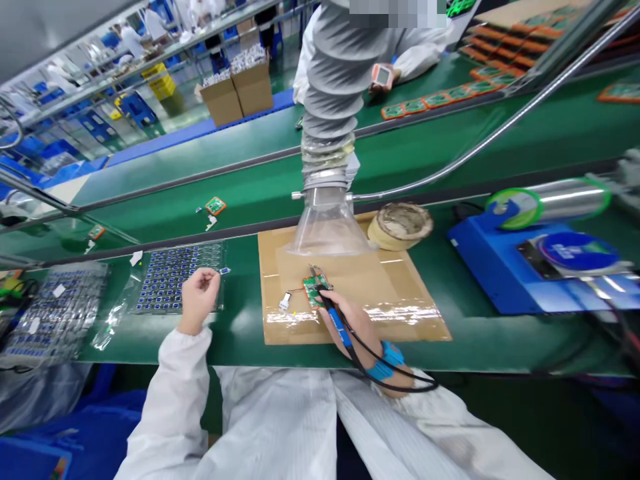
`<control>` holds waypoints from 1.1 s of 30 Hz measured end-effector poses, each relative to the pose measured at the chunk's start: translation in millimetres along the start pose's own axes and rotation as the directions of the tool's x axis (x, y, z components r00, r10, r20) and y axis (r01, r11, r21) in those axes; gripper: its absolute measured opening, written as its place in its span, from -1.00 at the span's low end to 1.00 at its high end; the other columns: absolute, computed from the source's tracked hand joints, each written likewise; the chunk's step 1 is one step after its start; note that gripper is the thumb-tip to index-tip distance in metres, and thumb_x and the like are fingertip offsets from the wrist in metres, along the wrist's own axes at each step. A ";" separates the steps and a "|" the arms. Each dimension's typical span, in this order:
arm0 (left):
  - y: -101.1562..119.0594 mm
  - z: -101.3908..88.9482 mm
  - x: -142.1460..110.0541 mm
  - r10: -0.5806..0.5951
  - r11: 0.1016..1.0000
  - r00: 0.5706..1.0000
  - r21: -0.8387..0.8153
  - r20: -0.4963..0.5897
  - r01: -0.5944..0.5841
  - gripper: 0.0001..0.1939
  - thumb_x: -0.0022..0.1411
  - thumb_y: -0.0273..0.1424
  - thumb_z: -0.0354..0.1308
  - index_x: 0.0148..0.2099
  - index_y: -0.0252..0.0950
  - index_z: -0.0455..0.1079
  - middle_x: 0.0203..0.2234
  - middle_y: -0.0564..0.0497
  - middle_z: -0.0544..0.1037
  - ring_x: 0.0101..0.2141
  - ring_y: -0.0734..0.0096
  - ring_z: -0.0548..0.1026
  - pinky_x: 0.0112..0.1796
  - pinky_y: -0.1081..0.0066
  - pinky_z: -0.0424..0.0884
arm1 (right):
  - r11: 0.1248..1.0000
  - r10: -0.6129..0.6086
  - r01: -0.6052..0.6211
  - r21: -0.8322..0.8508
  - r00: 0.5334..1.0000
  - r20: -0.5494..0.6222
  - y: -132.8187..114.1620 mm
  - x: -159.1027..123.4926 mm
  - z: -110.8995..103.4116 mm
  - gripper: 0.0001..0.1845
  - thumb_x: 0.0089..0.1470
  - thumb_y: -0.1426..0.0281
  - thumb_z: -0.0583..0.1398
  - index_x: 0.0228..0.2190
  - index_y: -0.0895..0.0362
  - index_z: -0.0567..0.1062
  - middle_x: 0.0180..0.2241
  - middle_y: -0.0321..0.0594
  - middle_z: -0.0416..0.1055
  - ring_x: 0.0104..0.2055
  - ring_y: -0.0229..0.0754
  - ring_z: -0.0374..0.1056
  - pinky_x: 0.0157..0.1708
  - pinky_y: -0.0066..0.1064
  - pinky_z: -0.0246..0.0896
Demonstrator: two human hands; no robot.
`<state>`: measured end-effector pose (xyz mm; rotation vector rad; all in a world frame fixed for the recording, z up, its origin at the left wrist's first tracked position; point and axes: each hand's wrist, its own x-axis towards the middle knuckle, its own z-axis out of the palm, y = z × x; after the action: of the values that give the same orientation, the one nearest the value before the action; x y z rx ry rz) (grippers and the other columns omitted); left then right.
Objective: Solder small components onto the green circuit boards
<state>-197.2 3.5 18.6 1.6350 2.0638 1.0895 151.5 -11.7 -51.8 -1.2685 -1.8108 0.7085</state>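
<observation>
My right hand (357, 323) is wrapped round a soldering iron (337, 321) with a blue grip and black cable. Its tip reaches over a green circuit board (311, 291) with an orange edge, lying on the brown cardboard mat (280, 330). A small white part (285, 301) sits left of the board, joined to it by thin wire. On the left, my left hand (200, 297) is closed in a pinch, with a small blue-and-white component (225, 271) at its fingertips. Beside and behind that hand lies a clear tray (165, 277) filled with rows of similar blue components.
A fume extraction hood (330, 223) hangs above the mat. Behind it stands a round tan pot (400, 227). At right is a blue solder feeder-like unit (487, 267). More stacked trays (57, 313) lie far left. Across the line, a co-worker's hand holds an orange-edged device (383, 75).
</observation>
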 end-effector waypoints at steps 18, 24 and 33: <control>114.2 102.7 -60.2 0.022 0.875 0.756 -0.378 0.654 0.302 -0.77 0.14 -0.25 0.33 -0.35 -0.35 0.58 -0.48 -0.05 0.65 -0.48 0.43 0.54 -0.39 0.48 0.43 | 0.737 0.302 -0.151 0.659 0.946 -0.121 -45.1 4.8 0.9 -0.66 0.12 0.26 0.36 -0.09 -0.01 0.44 -0.28 -0.27 0.62 -0.29 -0.18 0.57 -0.22 -0.28 0.55; 114.0 100.0 -61.2 0.120 0.937 0.771 -0.328 0.625 0.121 -0.77 0.21 -0.28 0.27 -0.36 -0.35 0.59 -0.49 -0.04 0.64 -0.49 0.45 0.50 -0.41 0.48 0.39 | 0.717 0.337 -0.203 0.667 0.938 -0.077 -43.7 8.3 -2.6 -0.70 0.07 0.32 0.38 -0.15 0.01 0.47 -0.33 -0.31 0.61 -0.29 -0.18 0.58 -0.22 -0.31 0.55; 108.8 102.9 -61.1 0.189 0.940 0.816 -0.340 0.546 0.010 -0.85 0.23 -0.34 0.28 -0.32 -0.30 0.59 -0.42 -0.03 0.66 -0.40 0.40 0.55 -0.33 0.43 0.42 | 0.726 0.369 -0.237 0.645 0.926 -0.075 -41.0 11.3 0.5 -0.70 0.06 0.26 0.38 -0.19 0.02 0.46 -0.38 -0.33 0.57 -0.34 -0.18 0.55 -0.29 -0.33 0.51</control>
<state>-35.9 -6.6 12.9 1.6384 1.3462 0.7764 128.7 -15.1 -16.0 -1.1221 -1.0523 1.2055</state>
